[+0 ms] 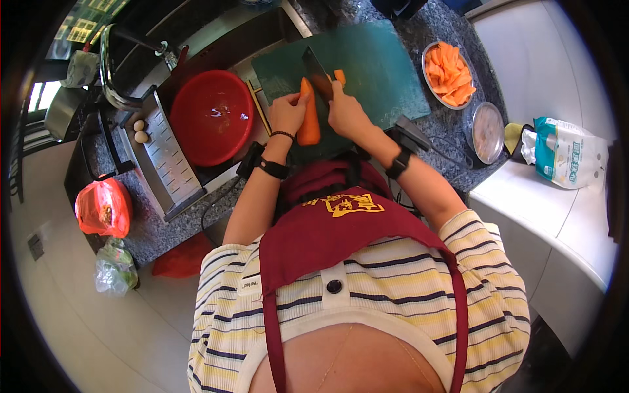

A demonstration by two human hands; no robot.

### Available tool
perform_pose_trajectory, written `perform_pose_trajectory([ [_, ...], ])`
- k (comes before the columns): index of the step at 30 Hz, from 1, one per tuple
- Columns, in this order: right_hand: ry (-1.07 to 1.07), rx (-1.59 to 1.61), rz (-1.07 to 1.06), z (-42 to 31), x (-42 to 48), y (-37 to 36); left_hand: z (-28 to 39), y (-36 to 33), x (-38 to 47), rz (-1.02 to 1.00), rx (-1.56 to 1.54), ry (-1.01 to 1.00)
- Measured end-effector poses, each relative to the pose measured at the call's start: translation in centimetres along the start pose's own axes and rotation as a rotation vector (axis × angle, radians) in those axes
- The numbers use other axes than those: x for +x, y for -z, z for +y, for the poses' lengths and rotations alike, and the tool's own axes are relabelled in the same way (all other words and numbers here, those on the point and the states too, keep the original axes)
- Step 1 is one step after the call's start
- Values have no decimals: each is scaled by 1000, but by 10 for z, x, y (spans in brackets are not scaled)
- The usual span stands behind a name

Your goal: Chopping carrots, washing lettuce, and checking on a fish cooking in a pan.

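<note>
On a green cutting board lies a peeled carrot, its narrow tip pointing away from me. My left hand holds it from the left side, thumb and fingers near the tip. A broad-bladed kitchen knife is gripped in my right hand, just right of the carrot. The blade looks apart from the carrot and stands nearly on edge. Beyond my right fingers sits a small cut carrot piece, partly beside the blade; another bit may be hidden by the hand.
A bowl of carrot slices and a lidded clear container stand to the right. Left of the board, a red basin sits in the sink, by a metal drain tray with two eggs. A faucet arches over.
</note>
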State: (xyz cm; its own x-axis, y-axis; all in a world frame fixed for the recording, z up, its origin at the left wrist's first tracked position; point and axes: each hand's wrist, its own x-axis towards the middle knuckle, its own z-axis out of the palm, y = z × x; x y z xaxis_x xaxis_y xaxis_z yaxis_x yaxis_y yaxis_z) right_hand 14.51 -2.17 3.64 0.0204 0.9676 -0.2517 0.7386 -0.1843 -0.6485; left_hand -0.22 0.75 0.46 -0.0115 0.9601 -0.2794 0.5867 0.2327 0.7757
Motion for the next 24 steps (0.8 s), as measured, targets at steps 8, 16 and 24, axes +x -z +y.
perform_pose_trajectory([
  [8, -1, -56, -86, -17, -16, -7, 1, -4, 1, 36, 55, -29],
  [16, 84, -9, -17, -4, -1, -4, -5, -16, -5, 237, 197, -287],
  [24, 44, -63, 66, 12, -28, 29, 22, -18, 5, -9, -1, -21],
])
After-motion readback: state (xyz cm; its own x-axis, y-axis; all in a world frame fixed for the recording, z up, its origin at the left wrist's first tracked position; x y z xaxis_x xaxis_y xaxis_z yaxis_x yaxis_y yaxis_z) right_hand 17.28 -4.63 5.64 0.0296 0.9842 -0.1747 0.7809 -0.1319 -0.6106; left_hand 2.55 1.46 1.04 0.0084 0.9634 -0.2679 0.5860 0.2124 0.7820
